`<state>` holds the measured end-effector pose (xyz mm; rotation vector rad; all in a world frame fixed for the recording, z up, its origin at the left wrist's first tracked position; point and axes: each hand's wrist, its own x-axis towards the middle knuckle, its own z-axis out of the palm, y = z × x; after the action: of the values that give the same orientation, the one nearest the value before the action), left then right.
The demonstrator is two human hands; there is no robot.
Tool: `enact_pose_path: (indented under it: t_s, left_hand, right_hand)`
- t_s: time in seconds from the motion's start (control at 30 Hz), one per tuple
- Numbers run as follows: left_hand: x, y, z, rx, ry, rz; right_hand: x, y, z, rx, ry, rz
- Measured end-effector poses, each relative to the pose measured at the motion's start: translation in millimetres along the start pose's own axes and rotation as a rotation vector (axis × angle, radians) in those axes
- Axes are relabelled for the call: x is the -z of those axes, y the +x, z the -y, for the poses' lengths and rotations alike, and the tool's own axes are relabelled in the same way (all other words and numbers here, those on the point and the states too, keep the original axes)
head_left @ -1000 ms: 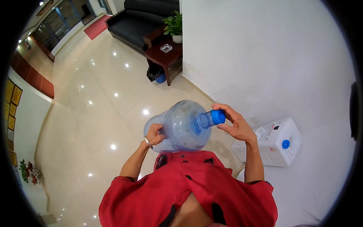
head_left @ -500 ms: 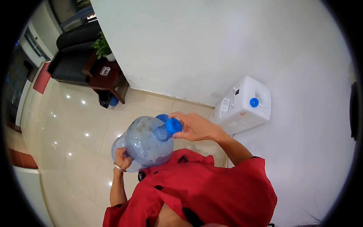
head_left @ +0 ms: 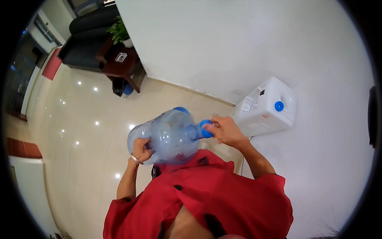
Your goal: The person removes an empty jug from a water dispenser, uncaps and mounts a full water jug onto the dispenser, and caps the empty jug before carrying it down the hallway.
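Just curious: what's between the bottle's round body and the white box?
In the head view: the blue cap, the right hand on it, and floor behind.

Lobby or office waiting area, by the look of it. Upper left: black sofa [head_left: 85, 49], dark wood side table [head_left: 118, 69] with ashtray [head_left: 121, 57], potted plant [head_left: 118, 32]; red mat [head_left: 52, 64] further left. Glossy tiled floor [head_left: 101, 105]. White water dispenser [head_left: 264, 113], right of centre, near pale wall [head_left: 238, 40].

Bright room light; white glare spots on floor [head_left: 107, 101]; fisheye curvature, black corners.
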<state>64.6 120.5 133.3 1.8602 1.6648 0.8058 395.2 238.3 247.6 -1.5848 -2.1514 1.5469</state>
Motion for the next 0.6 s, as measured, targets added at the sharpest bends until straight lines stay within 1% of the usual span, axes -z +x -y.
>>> enact_pose_path:
  t_s: [0.03, 0.07, 0.13, 0.17, 0.23, 0.27, 0.3, 0.33, 0.37, 0.4, 0.43, 0.47, 0.5, 0.53, 0.57, 0.6]
  left_hand:
    - [3, 1, -7, 0.015, 0.002, -0.008]
    - [4, 4, -16, 0.012, -0.023, -0.015]
    - [6, 4, -18, 0.031, -0.026, -0.007]
    - [3, 2, -10, 0.035, -0.026, -0.009]
    - [-3, -3, 7, 0.034, -0.071, 0.032]
    - [-3, -3, 10, 0.007, -0.079, 0.047]
    - [-4, -3, 11, -0.055, -0.013, -0.002]
    - [-6, -2, 12, -0.121, 0.047, -0.054]
    - [-5, -4, 14, -0.077, 0.030, -0.036]
    - [-5, -5, 13, -0.032, 0.015, -0.020]
    - [-4, -4, 6, -0.065, 0.007, -0.004]
    - [-3, -2, -1, -0.022, -0.058, -0.012]
    - [-2, 0, -5, 0.029, -0.121, -0.023]
    - [-3, 1, -8, 0.015, -0.123, -0.017]
    - [-4, 2, -11, 0.013, -0.155, -0.025]
    - [-4, 3, -12, 0.009, -0.188, -0.032]
  right_hand:
    - [-1, 3, -8, 0.006, -0.004, 0.015]
    - [-2, 10, -24, 0.028, -0.074, 0.025]
    - [-4, 9, -24, 0.054, -0.148, 0.039]
    - [-5, 3, -21, 0.322, -0.001, -0.168]
    - [-4, -6, -11, 0.579, 0.144, -0.400]
    - [-4, -10, -9, 0.526, 0.074, -0.262]
    - [-3, -14, -6, 0.463, 0.009, -0.133]
    - [-11, -8, -15, 0.290, -0.161, -0.226]
    - [-16, -1, -20, 0.264, -0.161, -0.267]
    - [-18, 4, -24, 0.151, -0.218, -0.168]
    - [-16, 5, -27, 0.043, -0.269, -0.062]
    - [-12, -1, -27, 0.031, -0.266, -0.089]
    - [-11, -9, -26, 0.206, -0.133, -0.262]
    - [-11, -15, -25, 0.384, 0.001, -0.427]
    - [-13, -19, -21, 0.379, 0.001, -0.442]
    - [-15, -22, -15, 0.604, 0.040, -0.499]
